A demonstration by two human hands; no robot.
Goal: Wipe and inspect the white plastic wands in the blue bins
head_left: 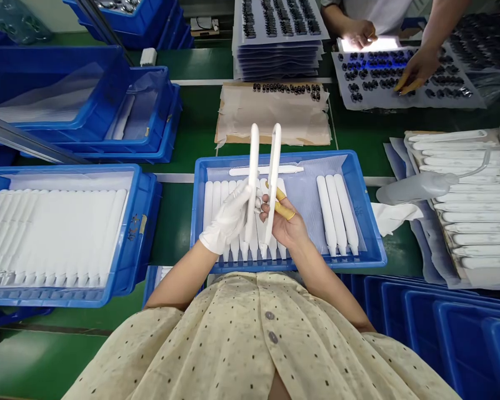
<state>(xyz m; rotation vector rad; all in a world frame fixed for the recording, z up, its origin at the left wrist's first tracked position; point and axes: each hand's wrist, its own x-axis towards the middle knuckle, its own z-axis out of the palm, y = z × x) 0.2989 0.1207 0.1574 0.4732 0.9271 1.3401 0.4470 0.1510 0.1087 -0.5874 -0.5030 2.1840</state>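
In my white-gloved left hand (228,218) is a long, slim white plastic piece (254,153), held upright. My right hand (288,223), with yellow finger cots on some fingers, grips a second slim white piece (276,150) that shows a slot along its length. The two pieces stand side by side, slightly apart, over a blue tray (369,211). Inside the tray, similar white pieces (335,214) lie on the right, and a row of several (215,199) lies on the left, partly hidden by my hands. One more piece (289,169) rests crosswise at the back.
Left stands a blue tray (120,261) full of white pieces; stacked blue bins (120,128) are behind it. Ahead, a paper-covered board (275,119) bears small black parts. A squeeze bottle (416,188) lies by white pieces (475,216). A co-worker's hands (419,69) work over black parts.
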